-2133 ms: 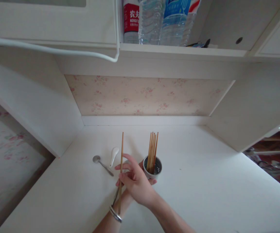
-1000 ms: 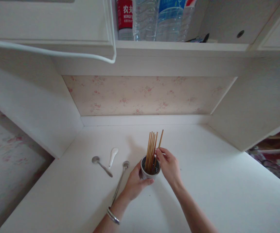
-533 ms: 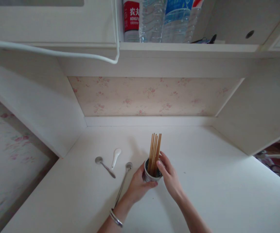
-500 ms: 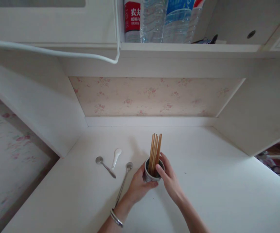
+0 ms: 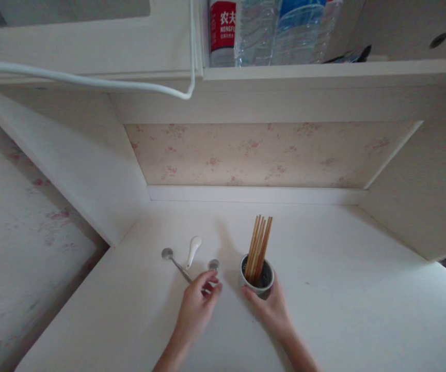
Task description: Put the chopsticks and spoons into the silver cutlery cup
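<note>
A small grey cup [image 5: 264, 285] stands on the white desk [image 5: 335, 305] with several wooden chopsticks [image 5: 259, 247] upright in it. My right hand [image 5: 271, 310] grips the cup from its near side, thumb against the wall. My left hand [image 5: 196, 307] is just left of the cup, with its fingertips pinched on the handle of a long metal spoon [image 5: 213, 265]. Only that spoon's bowl shows beyond the fingers. A shorter metal spoon [image 5: 173, 261] and a white ceramic spoon [image 5: 194, 248] lie further left.
The desk sits in a recess with white side panels and a floral back wall [image 5: 261, 155]. Overhead, a shelf [image 5: 323, 70] holds water bottles [image 5: 269, 31]. A white cable [image 5: 91, 82] hangs under the shelf at left.
My left hand has let go of the cup and moved left onto the long spoon's handle. My right hand, which put a chopstick in the cup, now holds the cup from below.
</note>
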The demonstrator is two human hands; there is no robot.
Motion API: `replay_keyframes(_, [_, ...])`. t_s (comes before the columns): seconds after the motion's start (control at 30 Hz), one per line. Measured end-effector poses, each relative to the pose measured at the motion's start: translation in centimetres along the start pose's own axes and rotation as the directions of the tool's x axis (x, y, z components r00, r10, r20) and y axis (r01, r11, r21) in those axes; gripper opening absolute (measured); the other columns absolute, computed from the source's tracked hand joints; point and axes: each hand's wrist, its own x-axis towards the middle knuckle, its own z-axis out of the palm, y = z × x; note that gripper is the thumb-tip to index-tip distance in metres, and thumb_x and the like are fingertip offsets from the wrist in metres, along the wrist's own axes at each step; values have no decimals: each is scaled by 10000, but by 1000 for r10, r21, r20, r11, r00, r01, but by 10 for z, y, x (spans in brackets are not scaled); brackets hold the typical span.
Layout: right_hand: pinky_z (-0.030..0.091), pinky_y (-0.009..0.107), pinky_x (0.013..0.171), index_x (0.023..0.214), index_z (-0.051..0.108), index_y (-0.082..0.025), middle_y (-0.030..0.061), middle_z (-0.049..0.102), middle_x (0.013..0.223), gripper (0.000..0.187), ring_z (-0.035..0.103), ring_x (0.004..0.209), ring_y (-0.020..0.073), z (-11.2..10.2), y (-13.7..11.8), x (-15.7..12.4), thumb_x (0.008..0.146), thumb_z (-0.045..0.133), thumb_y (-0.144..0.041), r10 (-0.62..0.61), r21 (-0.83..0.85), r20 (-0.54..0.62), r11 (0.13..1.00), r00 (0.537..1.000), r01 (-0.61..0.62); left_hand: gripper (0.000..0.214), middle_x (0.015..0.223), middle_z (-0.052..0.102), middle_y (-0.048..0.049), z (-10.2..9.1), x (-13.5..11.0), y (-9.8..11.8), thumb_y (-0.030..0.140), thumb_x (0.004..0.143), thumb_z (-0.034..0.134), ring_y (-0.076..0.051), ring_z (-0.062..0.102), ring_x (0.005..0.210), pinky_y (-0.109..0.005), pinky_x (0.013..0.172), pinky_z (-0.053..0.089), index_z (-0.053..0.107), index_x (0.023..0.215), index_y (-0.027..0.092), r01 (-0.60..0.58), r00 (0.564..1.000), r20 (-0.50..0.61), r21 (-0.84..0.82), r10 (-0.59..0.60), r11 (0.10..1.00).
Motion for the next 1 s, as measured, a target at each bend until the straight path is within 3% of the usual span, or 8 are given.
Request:
replay_keyframes(0.1, [406,521,1072,1352,432,-229,132,603,1328,767,553,1239,326,0,8,1,705,811,-394,-3,-7,21,1000,1000,3,340,876,720,-52,-53,20,-11,506,892,476,-217,671,802,-315,760,486,632,930,206,137,964,-260,279,-63,950])
replay_keyframes(0.23, [401,521,1079,1361,423,-244,122,597,1341,772,549,1246,322,-1,13,2,712,810,-400,-9,14,35,1000,999,9,402,858,722,-58,-98,51,-22,595,881,418,-285,677,847,-344,714,453,610,840,245,343,933,-310,617,-182,708])
replay_keyframes(0.37, [429,515,1058,1364,458,-237,130,612,1329,803,556,1242,338,-1,14,1,675,834,-405,-4,41,5,999,1000,3,497,909,731,-97,-106,68,-30,669,862,363,-329,681,902,-365,709,458,638,857,255,396,918,-286,701,-275,593])
replay_keyframes(0.57, [487,492,1002,1347,511,-236,131,647,1288,797,597,1195,338,0,12,1,646,845,-416,-30,81,-29,996,999,32,397,992,739,-131,-106,78,-39,466,897,357,-323,684,969,-376,775,468,672,870,227,339,939,-246,770,-239,540])
replay_keyframes(0.83, [479,492,1017,1343,517,-239,131,648,1286,786,599,1193,343,-1,12,2,648,847,-398,-30,57,-31,998,999,31,387,972,734,-161,-126,73,-36,382,894,324,-343,682,963,-390,769,469,655,840,191,349,937,-279,769,-211,535])
replay_keyframes(0.9, [474,496,1024,1355,504,-238,132,636,1302,792,588,1210,341,0,11,1,657,842,-398,-23,66,-26,998,999,24,374,909,737,-122,-131,68,-27,410,895,341,-318,690,900,-356,724,468,646,828,205,339,939,-300,713,-170,614])
replay_keyframes(1.0, [465,490,1036,1377,479,-233,135,618,1327,800,570,1233,334,2,8,0,677,829,-399,-30,84,-11,996,999,31,384,776,713,-52,-127,53,-4,513,891,406,-238,673,739,-286,652,464,640,848,212,200,960,-270,490,-70,849])
